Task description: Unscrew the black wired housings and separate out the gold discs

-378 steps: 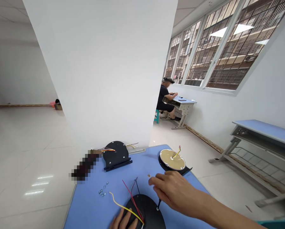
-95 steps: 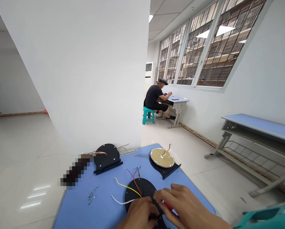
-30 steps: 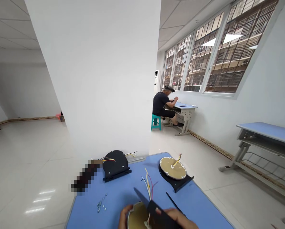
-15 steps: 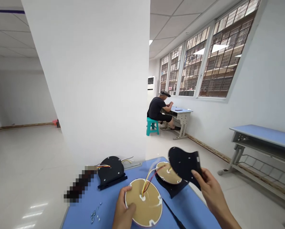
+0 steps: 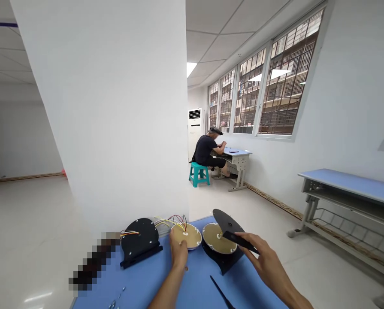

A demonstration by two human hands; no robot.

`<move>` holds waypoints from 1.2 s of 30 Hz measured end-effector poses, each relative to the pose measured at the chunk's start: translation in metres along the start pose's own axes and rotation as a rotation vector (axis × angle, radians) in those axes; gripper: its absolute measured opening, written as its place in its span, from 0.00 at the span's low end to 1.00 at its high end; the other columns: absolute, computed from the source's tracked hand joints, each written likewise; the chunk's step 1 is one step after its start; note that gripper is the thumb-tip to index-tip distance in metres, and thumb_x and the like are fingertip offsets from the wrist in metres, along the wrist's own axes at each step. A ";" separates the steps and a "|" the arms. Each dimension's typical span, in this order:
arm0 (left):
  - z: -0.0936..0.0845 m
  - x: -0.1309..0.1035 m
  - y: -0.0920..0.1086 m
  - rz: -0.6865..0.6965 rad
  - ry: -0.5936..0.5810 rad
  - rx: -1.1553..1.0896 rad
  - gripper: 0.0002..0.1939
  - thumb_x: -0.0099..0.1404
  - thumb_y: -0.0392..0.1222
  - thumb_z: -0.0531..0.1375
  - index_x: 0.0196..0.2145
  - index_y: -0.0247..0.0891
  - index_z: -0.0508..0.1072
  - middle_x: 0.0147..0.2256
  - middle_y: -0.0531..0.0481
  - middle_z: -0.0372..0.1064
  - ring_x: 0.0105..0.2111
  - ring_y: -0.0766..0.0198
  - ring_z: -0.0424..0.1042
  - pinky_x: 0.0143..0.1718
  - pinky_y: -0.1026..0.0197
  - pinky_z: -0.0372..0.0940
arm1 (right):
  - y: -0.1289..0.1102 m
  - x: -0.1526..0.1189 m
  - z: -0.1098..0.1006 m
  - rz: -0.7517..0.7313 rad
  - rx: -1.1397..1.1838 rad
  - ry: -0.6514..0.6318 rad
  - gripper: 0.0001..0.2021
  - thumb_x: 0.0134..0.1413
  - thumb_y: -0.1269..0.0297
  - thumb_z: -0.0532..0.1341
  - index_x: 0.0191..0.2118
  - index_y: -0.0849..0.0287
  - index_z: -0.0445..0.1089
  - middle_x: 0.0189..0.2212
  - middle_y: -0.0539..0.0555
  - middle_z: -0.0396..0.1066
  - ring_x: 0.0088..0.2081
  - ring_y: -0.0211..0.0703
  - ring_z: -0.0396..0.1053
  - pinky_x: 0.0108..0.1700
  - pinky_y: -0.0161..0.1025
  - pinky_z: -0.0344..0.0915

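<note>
Now our left hand grips the tan disc, shifted toward the far side of the blue table; our right hand grips the black plate, raised; we thus handle both separately.

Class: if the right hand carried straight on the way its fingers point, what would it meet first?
Probably the gold disc lying nearest the right hand, though the black plate it holds might pass over it; depth is unclear.
</note>
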State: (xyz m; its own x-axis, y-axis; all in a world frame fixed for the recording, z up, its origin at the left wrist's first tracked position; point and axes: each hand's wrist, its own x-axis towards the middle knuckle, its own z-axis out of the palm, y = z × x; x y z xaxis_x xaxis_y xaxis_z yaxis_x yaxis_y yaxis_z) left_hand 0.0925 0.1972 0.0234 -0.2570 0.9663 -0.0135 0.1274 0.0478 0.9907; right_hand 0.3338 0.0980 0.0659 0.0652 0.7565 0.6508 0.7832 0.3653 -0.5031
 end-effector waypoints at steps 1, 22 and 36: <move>0.001 0.001 -0.003 0.029 0.000 0.057 0.24 0.64 0.34 0.61 0.57 0.37 0.63 0.60 0.41 0.60 0.60 0.52 0.63 0.57 0.47 0.62 | 0.001 0.000 0.002 -0.027 -0.012 -0.025 0.12 0.60 0.57 0.57 0.43 0.53 0.73 0.44 0.56 0.78 0.45 0.53 0.75 0.46 0.51 0.72; -0.187 0.007 -0.002 0.791 0.051 1.086 0.17 0.59 0.27 0.50 0.30 0.37 0.78 0.28 0.45 0.74 0.34 0.51 0.74 0.52 0.35 0.61 | 0.015 0.025 0.047 -0.118 -0.167 -0.391 0.13 0.48 0.74 0.55 0.34 0.51 0.73 0.38 0.51 0.78 0.42 0.49 0.75 0.48 0.46 0.69; -0.199 -0.034 0.015 1.158 0.153 0.948 0.14 0.69 0.32 0.47 0.38 0.40 0.72 0.39 0.43 0.73 0.44 0.58 0.74 0.44 0.57 0.71 | -0.019 -0.043 0.013 -0.159 -0.141 -0.339 0.11 0.60 0.57 0.58 0.45 0.48 0.75 0.47 0.54 0.77 0.47 0.52 0.75 0.48 0.45 0.73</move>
State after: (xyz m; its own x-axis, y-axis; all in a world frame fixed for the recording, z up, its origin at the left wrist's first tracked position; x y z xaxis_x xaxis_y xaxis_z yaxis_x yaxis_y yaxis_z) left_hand -0.0879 0.1151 0.0660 0.3298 0.5508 0.7667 0.8639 -0.5036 -0.0098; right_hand 0.3080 0.0653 0.0405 -0.2528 0.8416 0.4773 0.8461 0.4316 -0.3129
